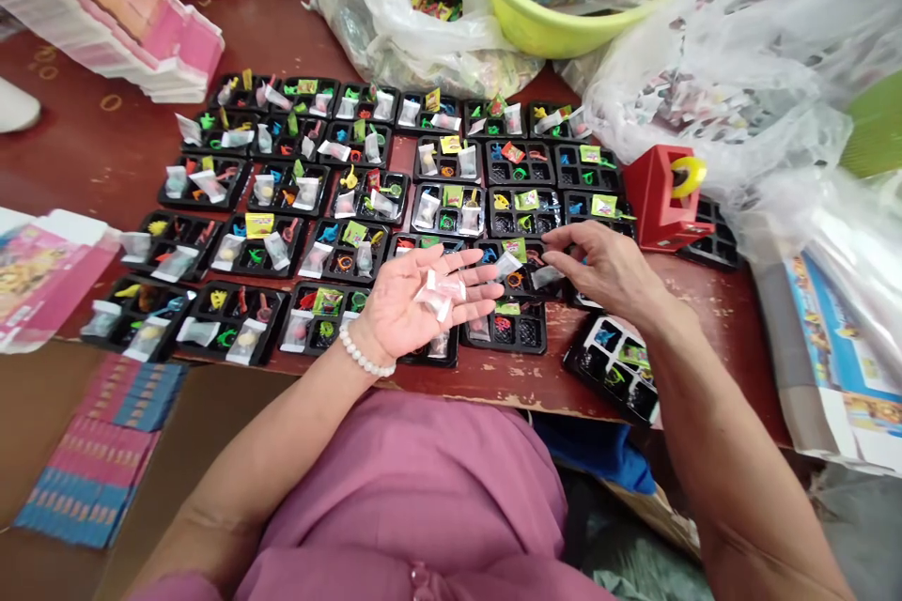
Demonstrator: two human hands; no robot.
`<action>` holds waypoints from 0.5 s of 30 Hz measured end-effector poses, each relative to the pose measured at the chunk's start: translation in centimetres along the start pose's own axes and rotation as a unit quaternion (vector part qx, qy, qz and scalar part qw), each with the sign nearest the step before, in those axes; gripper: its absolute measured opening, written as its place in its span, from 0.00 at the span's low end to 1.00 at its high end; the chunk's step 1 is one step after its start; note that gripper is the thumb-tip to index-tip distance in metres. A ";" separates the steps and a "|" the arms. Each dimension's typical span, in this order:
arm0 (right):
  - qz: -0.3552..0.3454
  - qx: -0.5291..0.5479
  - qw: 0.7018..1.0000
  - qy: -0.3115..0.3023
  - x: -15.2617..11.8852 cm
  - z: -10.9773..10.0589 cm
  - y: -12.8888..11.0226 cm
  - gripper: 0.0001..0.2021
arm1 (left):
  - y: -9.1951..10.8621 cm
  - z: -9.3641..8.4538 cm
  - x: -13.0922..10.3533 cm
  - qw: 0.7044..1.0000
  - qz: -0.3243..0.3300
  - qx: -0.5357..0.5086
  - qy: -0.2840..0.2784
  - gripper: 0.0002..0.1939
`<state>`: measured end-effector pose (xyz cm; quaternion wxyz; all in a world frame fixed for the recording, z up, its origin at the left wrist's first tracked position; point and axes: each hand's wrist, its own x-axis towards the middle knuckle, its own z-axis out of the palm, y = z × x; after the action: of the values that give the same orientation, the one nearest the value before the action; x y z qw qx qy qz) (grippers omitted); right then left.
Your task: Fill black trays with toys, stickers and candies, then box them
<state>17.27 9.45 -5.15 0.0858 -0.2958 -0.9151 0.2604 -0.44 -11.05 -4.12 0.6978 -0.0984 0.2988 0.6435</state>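
My left hand lies palm up over the near row of black trays, with a few small clear plastic packets resting on its fingers. A white bead bracelet circles that wrist. My right hand reaches over a black tray and pinches one small clear packet at its fingertips. Many black compartment trays cover the red-brown table, each holding small coloured toys, yellow-green labels and clear packets.
A red tape dispenser stands to the right of the trays. A lime-green basin and clear plastic bags sit at the back. Stacks of pink cardboard lie at far left; printed boxes lie at both sides.
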 end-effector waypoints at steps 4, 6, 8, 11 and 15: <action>-0.112 0.070 0.990 0.060 -1.4 0.7 -3.6 0.10 | -0.7 -0.1 0.5 0.999 -0.001 0.016 -0.040 0.27; -0.192 0.125 0.973 -0.008 -2.3 1.3 -5.8 0.11 | -1.2 -0.1 0.8 0.996 0.001 0.042 -0.076 0.26; -0.252 0.143 0.956 -0.052 -2.9 2.2 -7.4 0.15 | -1.9 0.0 1.1 0.992 0.000 0.074 -0.105 0.24; -0.267 0.132 0.953 -0.062 -3.1 3.0 -8.1 0.17 | -2.6 0.2 1.3 0.986 0.000 0.110 -0.122 0.26; -0.203 0.146 0.967 -0.052 -3.3 1.8 -6.9 0.10 | -2.4 0.0 0.6 0.987 0.001 0.115 -0.115 0.35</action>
<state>15.96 2.01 -3.06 0.1310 -0.0741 -0.9111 0.3836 1.82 -10.85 -5.01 0.7336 0.0571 0.2888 0.6125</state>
